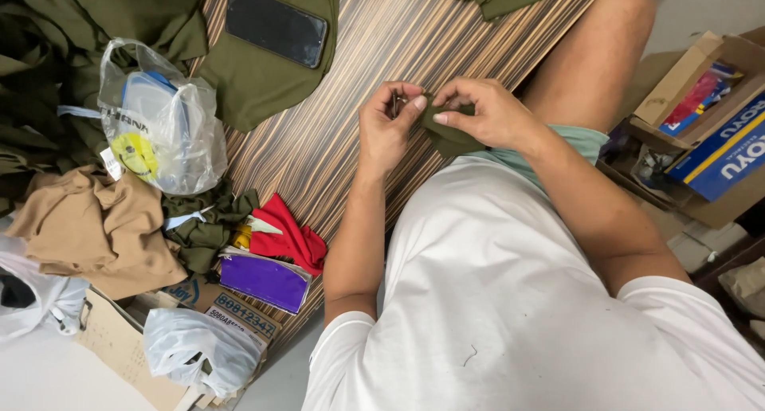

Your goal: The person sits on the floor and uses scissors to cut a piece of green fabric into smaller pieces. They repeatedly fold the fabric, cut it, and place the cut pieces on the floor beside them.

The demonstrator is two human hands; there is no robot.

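the small olive cloth piece [446, 132] is the landmark here: it hangs between both hands, just above the edge of the white shirt [510, 299], over the striped wood-grain surface [382, 52]. the right hand [490, 112] pinches its upper edge from the right, thumb and forefinger closed on the fabric. the left hand [386, 128] sits just left of the cloth, its grip narrow and closed on a small dark metal tool [396, 102], probably snips, though what it is exactly is too small to tell. the tool's tip points rightward, toward the cloth's top edge, nearly touching it; the left hand is the nearer one to that edge. the cloth is soft, matte, limp, folding downward from the pinch.

well left of the cloth lies a glossy, crinkled clear plastic bag [163, 120], a tan garment [96, 228], a red fabric scrap [291, 236] and a purple packet [263, 282]. up and left, a black phone [275, 25] rests on more olive fabric [263, 84]. right of it, a cardboard box [701, 116].
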